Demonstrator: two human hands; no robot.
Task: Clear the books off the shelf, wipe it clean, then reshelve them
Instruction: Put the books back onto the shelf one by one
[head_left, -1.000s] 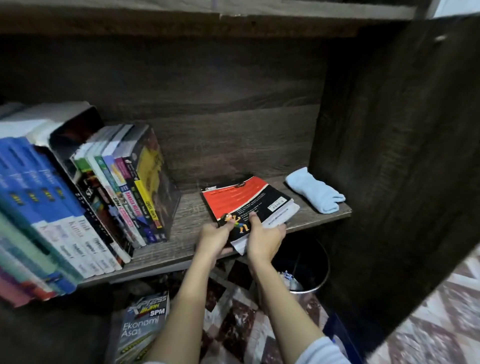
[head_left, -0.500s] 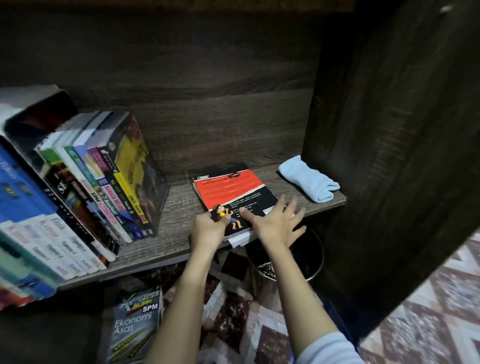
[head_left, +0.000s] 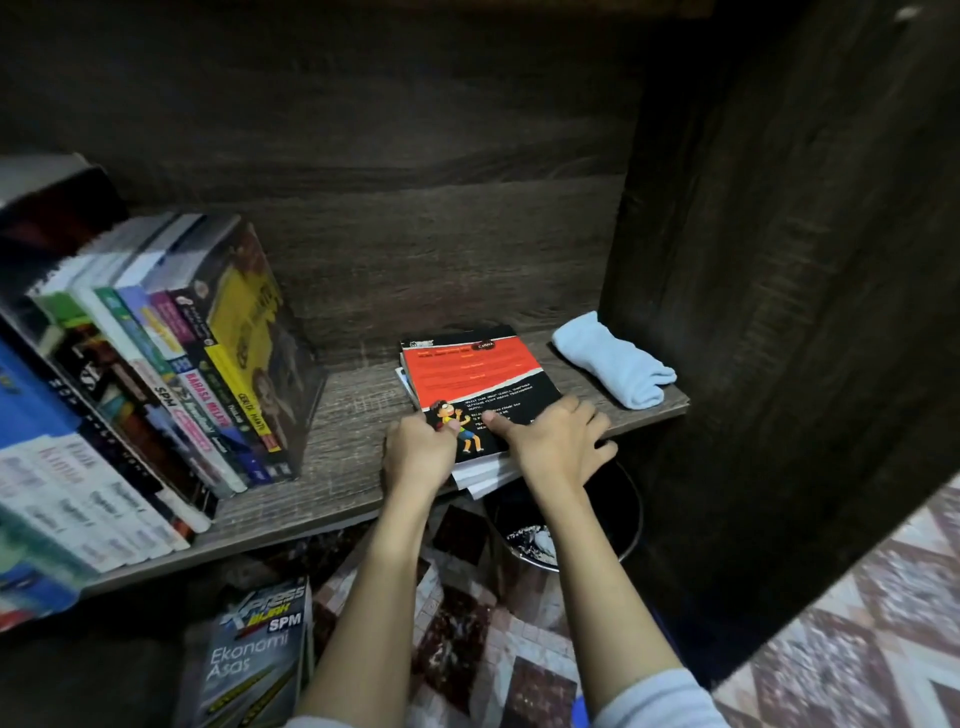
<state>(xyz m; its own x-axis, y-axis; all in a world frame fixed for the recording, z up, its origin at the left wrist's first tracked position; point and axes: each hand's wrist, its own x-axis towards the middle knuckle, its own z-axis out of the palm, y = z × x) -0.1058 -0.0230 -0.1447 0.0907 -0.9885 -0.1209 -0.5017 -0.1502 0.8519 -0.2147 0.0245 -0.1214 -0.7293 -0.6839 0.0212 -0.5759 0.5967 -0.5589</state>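
Observation:
A small stack of books topped by a red-and-black book (head_left: 470, 374) lies flat on the wooden shelf (head_left: 343, 457), its near end jutting over the front edge. My left hand (head_left: 418, 452) grips the stack's near left corner, thumb on the cover. My right hand (head_left: 558, 441) lies flat on the cover's near right part, fingers spread. A row of books (head_left: 156, 374) leans on the shelf's left side. A folded light-blue cloth (head_left: 613, 366) rests at the shelf's right end.
A dark side panel (head_left: 779, 312) closes the shelf on the right. Below the shelf stand a black bin (head_left: 602, 530) and an "Ekonomi Asas" book (head_left: 249, 660) on a patterned floor covering (head_left: 467, 623).
The stack went from tilted in both hands to lying flat on the shelf. My right hand let go of its edge and spread flat on the cover. The view has moved closer.

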